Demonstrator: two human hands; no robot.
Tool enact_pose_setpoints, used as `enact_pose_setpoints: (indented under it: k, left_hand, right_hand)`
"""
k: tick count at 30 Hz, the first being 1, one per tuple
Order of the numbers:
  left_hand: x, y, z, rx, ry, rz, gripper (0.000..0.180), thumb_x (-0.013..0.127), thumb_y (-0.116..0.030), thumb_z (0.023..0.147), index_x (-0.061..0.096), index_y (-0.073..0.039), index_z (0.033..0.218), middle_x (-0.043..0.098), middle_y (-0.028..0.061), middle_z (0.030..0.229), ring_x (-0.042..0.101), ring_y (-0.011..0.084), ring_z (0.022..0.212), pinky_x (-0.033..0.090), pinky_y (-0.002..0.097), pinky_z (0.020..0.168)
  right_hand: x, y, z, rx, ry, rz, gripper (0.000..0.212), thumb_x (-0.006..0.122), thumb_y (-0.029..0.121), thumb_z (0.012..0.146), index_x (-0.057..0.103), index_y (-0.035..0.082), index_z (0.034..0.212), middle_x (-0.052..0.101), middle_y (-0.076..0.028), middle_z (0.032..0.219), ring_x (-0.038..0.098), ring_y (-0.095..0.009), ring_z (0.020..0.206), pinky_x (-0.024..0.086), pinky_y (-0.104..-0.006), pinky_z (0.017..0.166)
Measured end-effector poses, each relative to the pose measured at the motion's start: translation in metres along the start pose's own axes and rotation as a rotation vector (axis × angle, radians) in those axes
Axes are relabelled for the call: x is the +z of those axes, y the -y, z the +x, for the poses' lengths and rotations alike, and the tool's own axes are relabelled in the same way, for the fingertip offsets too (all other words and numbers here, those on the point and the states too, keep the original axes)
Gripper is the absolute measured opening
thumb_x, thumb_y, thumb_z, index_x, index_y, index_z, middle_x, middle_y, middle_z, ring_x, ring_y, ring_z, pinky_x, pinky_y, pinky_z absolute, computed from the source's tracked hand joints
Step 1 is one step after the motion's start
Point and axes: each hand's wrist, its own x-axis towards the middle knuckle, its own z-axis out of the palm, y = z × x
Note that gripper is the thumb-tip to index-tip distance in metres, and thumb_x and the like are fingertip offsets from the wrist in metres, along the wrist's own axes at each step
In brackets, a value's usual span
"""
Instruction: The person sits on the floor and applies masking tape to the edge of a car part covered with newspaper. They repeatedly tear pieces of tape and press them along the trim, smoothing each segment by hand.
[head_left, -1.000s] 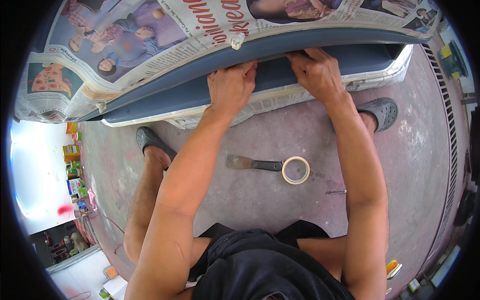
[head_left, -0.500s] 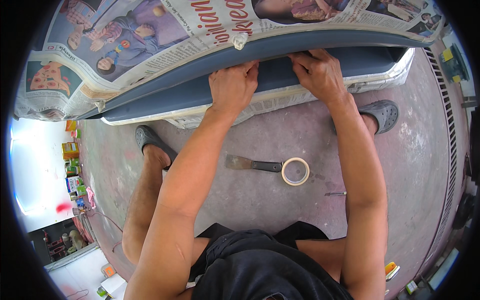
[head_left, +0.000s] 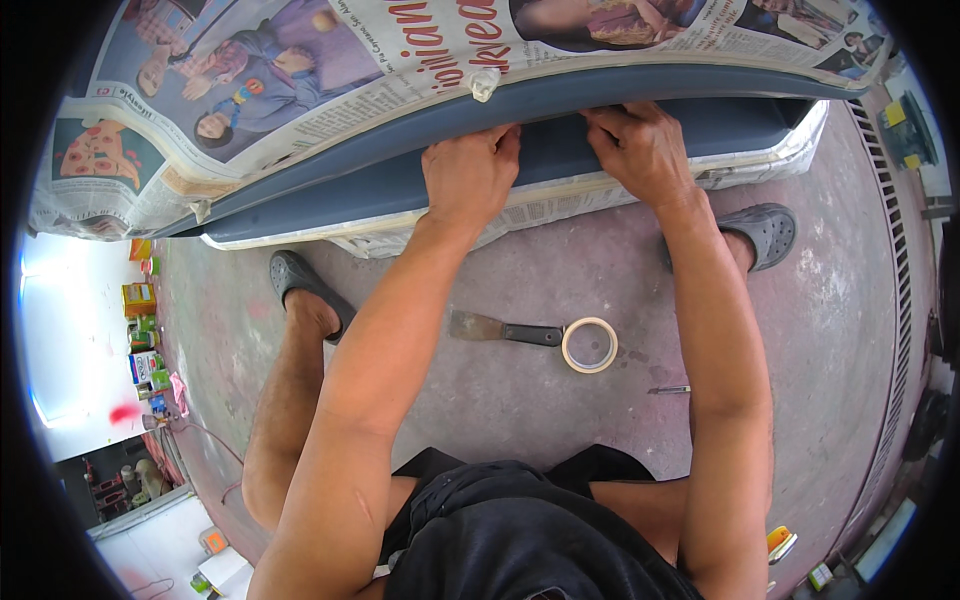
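A long dark blue-grey panel [head_left: 390, 128], seemingly a vehicle body part, curves across the top, with newspaper [head_left: 270, 75] masked along its upper side. My left hand [head_left: 470, 175] is closed at the panel's lower lip, thumb and fingers pressed together. Right of it, my right hand [head_left: 640, 150] has its fingers curled at the same lip, fingertips partly out of sight behind it. Whatever either hand pinches there is hidden. Below the lip runs a second blue-grey surface [head_left: 720, 125], bordered by taped newspaper [head_left: 560, 205].
On the concrete floor between my legs lie a putty knife [head_left: 505, 331], a roll of masking tape [head_left: 590, 345] touching its handle, and a thin pen-like tool [head_left: 669, 390]. Several cans [head_left: 139, 298] line the left wall. A floor grate [head_left: 895, 240] runs along the right.
Both hands stay at the lip with barely any movement. The whole view has shifted very slightly.
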Motion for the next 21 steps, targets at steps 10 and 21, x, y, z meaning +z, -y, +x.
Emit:
enact_pose_setpoints:
  k: [10, 21]
  left_hand:
    - [-0.0036, 0.0073, -0.0023, 0.014, -0.029, -0.011, 0.024, 0.081, -0.024, 0.086, 0.081, -0.010, 0.104, 0.066, 0.0076, 0.069, 0.065, 0.0272, 0.065, 0.053, 0.0407, 0.068]
    - [0.0042, 0.0073, 0.0039, 0.227, -0.109, 0.055, 0.025, 0.081, -0.023, 0.084, 0.081, -0.010, 0.106, 0.071, 0.0088, 0.077, 0.070, 0.0306, 0.075, 0.055, 0.0437, 0.075]
  right_hand:
    - [0.0003, 0.0018, 0.0004, 0.006, -0.021, 0.009, 0.019, 0.076, 0.010, 0.082, 0.082, 0.011, 0.100, 0.071, -0.004, 0.104, 0.072, -0.027, 0.093, 0.061, -0.0416, 0.078]
    - [0.0012, 0.0002, 0.0003, 0.029, -0.021, 0.035, 0.019, 0.075, 0.009, 0.082, 0.082, 0.011, 0.100, 0.071, -0.006, 0.104, 0.072, -0.029, 0.093, 0.060, -0.0427, 0.076]
